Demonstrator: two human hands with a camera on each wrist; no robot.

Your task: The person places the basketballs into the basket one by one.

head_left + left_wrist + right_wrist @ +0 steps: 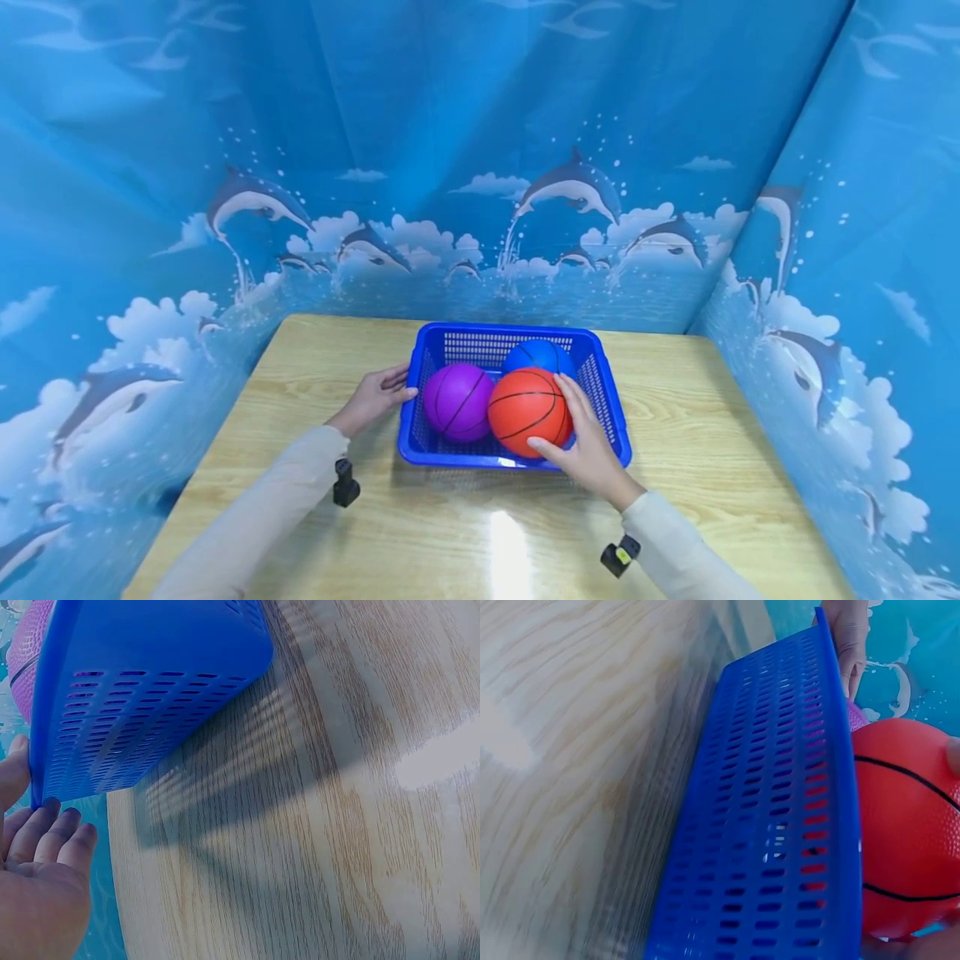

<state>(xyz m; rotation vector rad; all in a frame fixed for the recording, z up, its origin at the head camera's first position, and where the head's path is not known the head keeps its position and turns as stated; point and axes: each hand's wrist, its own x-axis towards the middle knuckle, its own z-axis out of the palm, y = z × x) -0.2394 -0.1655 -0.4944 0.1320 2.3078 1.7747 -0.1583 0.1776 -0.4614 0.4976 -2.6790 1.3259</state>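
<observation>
A blue mesh basket (pixel 517 332) stands on the wooden table (pixel 712 417) and holds three balls. The purple ball (pixel 457 402) lies at the left, the orange ball (pixel 525 408) at the front right, and the blue ball (pixel 536 354) behind them. My right hand (pixel 585 433) reaches into the basket and grips the orange ball (pixel 907 832), fingers over its right side and thumb at its front. My left hand (pixel 375 398) rests against the basket's left wall (pixel 150 697) with straight fingers (pixel 64 829), thumb at the rim. The purple ball (pixel 30 660) shows over that rim.
Blue dolphin-print curtains (pixel 480 167) close the table in at the back and on both sides. Bare wood lies left, right and in front of the basket. Small black cameras sit on my left wrist (pixel 345 483) and right wrist (pixel 618 557).
</observation>
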